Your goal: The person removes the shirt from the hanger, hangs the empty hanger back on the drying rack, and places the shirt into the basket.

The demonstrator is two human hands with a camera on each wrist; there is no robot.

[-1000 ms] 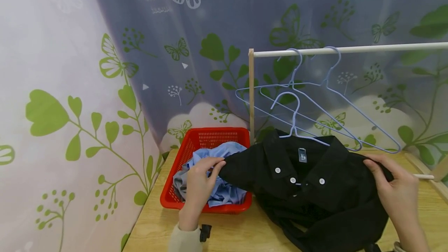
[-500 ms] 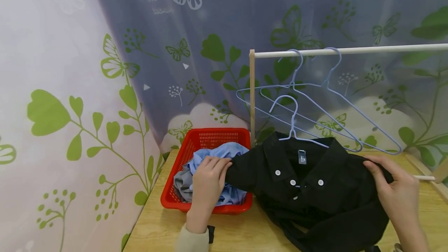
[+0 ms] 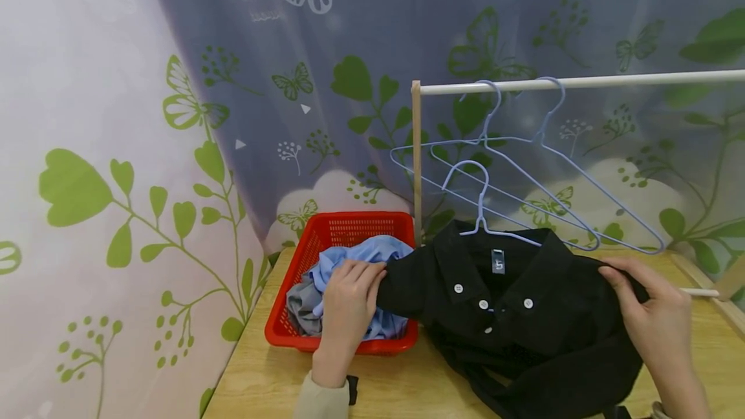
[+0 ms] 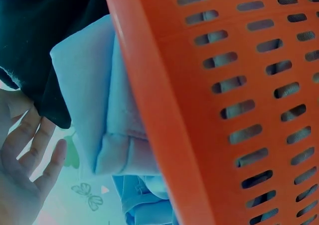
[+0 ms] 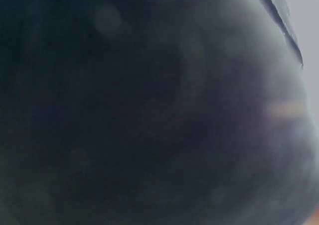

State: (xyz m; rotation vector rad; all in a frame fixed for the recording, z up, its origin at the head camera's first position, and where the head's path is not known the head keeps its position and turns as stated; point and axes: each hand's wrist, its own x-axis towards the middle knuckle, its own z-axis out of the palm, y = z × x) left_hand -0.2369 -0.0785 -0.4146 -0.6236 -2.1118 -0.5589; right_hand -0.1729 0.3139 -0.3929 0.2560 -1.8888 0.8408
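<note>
A black collared shirt [image 3: 541, 335] with white buttons is held up between both hands in the head view. My left hand [image 3: 348, 309] pinches its left-side edge, in front of the red basket; the left wrist view shows the fingers of that left hand [image 4: 25, 150] at the black cloth [image 4: 45, 46]. At the other shoulder my right hand [image 3: 654, 315] grips the fabric between thumb and fingers. A light-blue hanger [image 3: 482, 212] sits inside the collar with its hook sticking up. Blurred black cloth [image 5: 149, 105] fills nearly all of the right wrist view, hiding the hand there.
Behind the left hand stands a red basket [image 3: 279, 315] holding blue and grey clothes [image 3: 372, 251]. A rack with a white rail [image 3: 617, 80] and wooden post [image 3: 416, 160] rises at the back, carrying two blue hangers [image 3: 588, 180]. All stands on a wooden table [image 3: 256, 380].
My left hand has shifted slightly right along the shirt's edge and now has its fingers folded over the cloth. The hanger's hook has tilted a little left. The right hand keeps its hold.
</note>
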